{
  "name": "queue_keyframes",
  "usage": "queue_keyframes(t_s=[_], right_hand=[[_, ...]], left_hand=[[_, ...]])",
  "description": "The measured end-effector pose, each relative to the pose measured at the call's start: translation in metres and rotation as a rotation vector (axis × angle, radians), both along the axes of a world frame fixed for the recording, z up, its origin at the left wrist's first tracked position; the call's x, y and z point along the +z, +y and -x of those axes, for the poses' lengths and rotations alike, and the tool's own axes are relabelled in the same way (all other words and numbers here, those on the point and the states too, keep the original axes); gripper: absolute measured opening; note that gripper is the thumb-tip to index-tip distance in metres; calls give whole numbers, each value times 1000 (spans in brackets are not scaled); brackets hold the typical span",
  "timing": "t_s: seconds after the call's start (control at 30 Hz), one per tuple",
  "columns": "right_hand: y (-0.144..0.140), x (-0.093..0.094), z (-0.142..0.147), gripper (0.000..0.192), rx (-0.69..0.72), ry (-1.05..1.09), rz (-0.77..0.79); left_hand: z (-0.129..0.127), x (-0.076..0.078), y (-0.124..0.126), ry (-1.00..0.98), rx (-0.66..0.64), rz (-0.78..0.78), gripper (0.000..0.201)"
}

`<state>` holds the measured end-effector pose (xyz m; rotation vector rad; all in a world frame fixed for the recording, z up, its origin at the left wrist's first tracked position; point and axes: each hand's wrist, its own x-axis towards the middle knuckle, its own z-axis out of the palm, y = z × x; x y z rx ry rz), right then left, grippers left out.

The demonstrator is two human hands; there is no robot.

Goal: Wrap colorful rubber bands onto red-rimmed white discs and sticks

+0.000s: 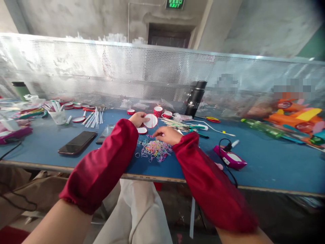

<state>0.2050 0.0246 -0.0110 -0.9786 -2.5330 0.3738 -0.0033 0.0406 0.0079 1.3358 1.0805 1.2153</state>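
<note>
My left hand (137,119) holds a round white disc with a red rim (151,121) upright above the blue table (266,159). My right hand (167,135) hovers with pinched fingers over a pile of small coloured rubber bands (154,149); whether it holds a band I cannot tell. Both forearms wear red sleeve covers. Another red-rimmed disc (142,130) lies flat between my hands.
Two dark phones (77,142) lie left of my arm. A purple device with a black cable (230,158) sits to the right. A black flask (195,99), red-rimmed lids, white sticks in a cup (58,115) and colourful toys (297,118) line the perforated metal screen.
</note>
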Motion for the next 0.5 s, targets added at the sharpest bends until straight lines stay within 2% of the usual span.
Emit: queue_keyframes(t_s=[0.13,0.2,0.33,0.43,0.5], right_hand=[[-3,-2,4,17,40,-68,12],[-4,-2,5,11,24,-30,43],[-3,1,5,12,10,235,133],[-1,3,5,18,28,457,194],[0,3,7,21,21,556,224]], left_hand=[[2,-2,2,35,-2,-18,17],[2,-2,1,37,-1,-17,17],[1,0,-1,26,28,-22,22],[2,-3,2,14,129,-76,37],[4,-6,6,30,171,-135,39]])
